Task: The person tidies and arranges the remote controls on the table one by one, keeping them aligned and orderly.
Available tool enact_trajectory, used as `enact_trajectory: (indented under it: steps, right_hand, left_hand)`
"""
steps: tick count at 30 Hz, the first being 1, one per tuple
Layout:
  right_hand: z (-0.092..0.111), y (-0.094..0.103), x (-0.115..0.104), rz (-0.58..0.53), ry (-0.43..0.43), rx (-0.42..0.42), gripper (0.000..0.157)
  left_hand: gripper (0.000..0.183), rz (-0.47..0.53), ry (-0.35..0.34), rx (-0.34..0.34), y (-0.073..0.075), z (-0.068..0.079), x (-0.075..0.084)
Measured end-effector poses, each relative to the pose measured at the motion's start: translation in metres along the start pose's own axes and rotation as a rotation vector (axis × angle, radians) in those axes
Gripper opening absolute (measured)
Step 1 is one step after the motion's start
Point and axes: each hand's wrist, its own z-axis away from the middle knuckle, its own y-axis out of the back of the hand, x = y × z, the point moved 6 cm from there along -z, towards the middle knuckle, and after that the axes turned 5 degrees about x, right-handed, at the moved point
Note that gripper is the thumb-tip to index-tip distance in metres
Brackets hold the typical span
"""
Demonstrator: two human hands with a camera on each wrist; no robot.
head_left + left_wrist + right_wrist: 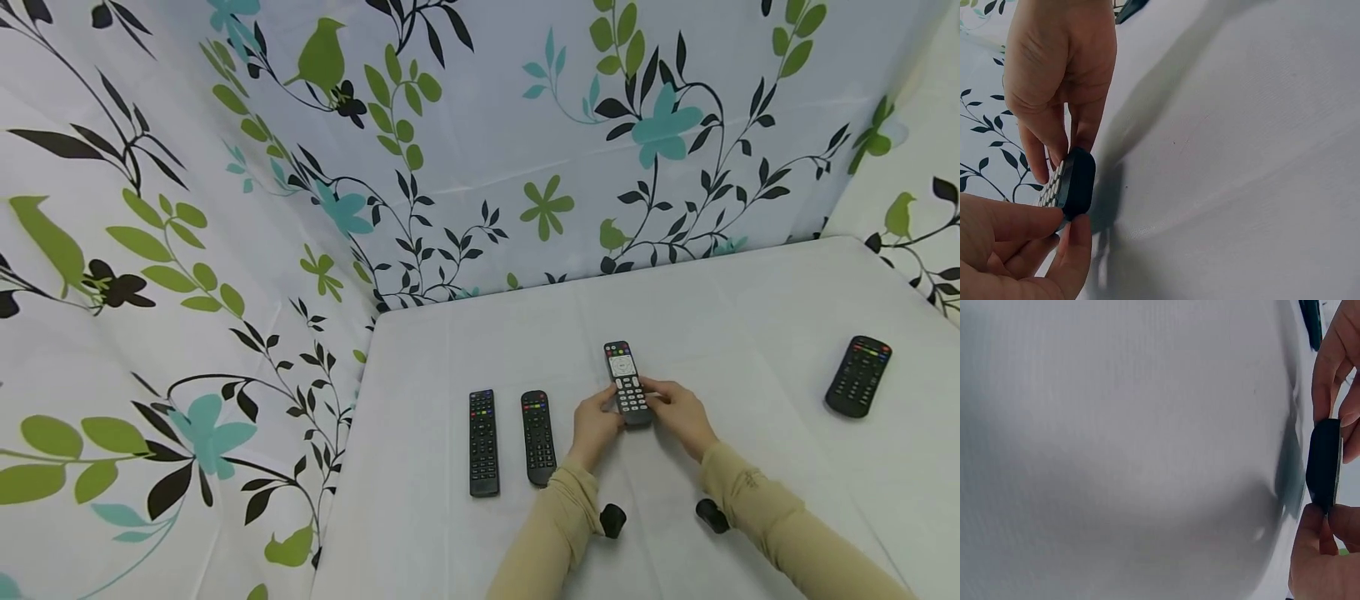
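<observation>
A dark remote control (628, 385) with pale number keys and a light panel near its top is between my two hands. My left hand (597, 423) pinches its left edge, and my right hand (679, 414) does the same at the right edge. In the left wrist view, the lower end of the remote (1079, 182) is raised off the cloth, with its shadow beside it. Seen from the right wrist, fingers and thumbs grip both sides of the remote (1324, 464), its dark end toward the camera.
Left of my hands lie a long black remote (483, 443) and a rounder one (538, 437), roughly side by side. Another black remote (858, 377) lies far right. A white cloth covers the table (420, 358), with patterned curtains (480, 167) behind and at the sides.
</observation>
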Motion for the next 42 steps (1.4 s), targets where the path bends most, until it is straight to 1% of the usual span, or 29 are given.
enact_trajectory:
  steps: [2,5,7,9,13,16,23,30,34,40,42]
  right_hand:
    - [0.004,-0.004,-0.002,0.001,0.016,-0.001,0.04]
    - [0.011,-0.009,-0.004,-0.002,0.038,0.001,0.04]
    - [0.015,-0.012,-0.005,-0.007,0.048,0.001,0.04]
    - [0.019,-0.015,-0.006,-0.011,0.054,0.003,0.04]
    - [0.026,-0.023,-0.007,-0.023,0.046,-0.003,0.04]
    - [0.033,-0.028,-0.006,-0.024,0.036,-0.01,0.04]
    - [0.047,-0.036,-0.008,-0.001,0.025,-0.034,0.039]
    - [0.056,-0.037,-0.01,-0.021,0.007,-0.055,0.04]
    - [0.06,-0.039,-0.01,-0.02,-0.017,-0.066,0.04]
    - [0.062,-0.04,-0.009,-0.013,-0.027,-0.061,0.041]
    - [0.063,-0.04,-0.01,-0.007,-0.026,-0.06,0.041]
  left_hand:
    - [0.059,-0.004,-0.013,0.014,0.005,0.005,-0.002]
    - [0.06,0.024,-0.009,0.027,0.012,0.012,-0.007]
    - [0.061,0.028,-0.02,0.031,0.016,0.016,-0.009]
    - [0.061,0.043,-0.005,0.027,0.019,0.02,-0.014]
    - [0.062,0.04,0.014,0.024,0.024,0.026,-0.022]
    - [0.062,0.04,0.012,0.026,0.028,0.031,-0.026]
    - [0.062,0.039,0.025,0.007,0.033,0.042,-0.036]
    - [0.059,0.0,0.021,-0.017,0.038,0.049,-0.038]
    - [0.059,-0.001,0.027,-0.032,0.041,0.052,-0.037]
    - [0.06,-0.009,0.02,-0.032,0.042,0.053,-0.037]
    - [0.06,-0.004,0.027,-0.031,0.042,0.053,-0.039]
